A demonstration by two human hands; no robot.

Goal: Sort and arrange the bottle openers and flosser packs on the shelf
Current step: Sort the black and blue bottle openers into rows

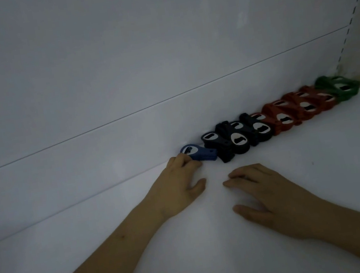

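A row of bottle openers lies along the back wall of the white shelf [295, 165], grouped by colour. A blue stack [196, 153] is at the left end, then several black ones [238, 139], several red ones [296, 109], and green ones [340, 88] at the far right. My left hand [179, 185] rests on the shelf with its fingertips touching the blue stack's round end. My right hand [269, 195] lies flat on the shelf in front of the row, fingers spread, holding nothing. No flosser packs are in view.
The white back panel [141, 72] rises right behind the row. A slotted upright [350, 17] runs up the right corner. Bare shelf surface spreads in front of the row and to the left of the blue stack.
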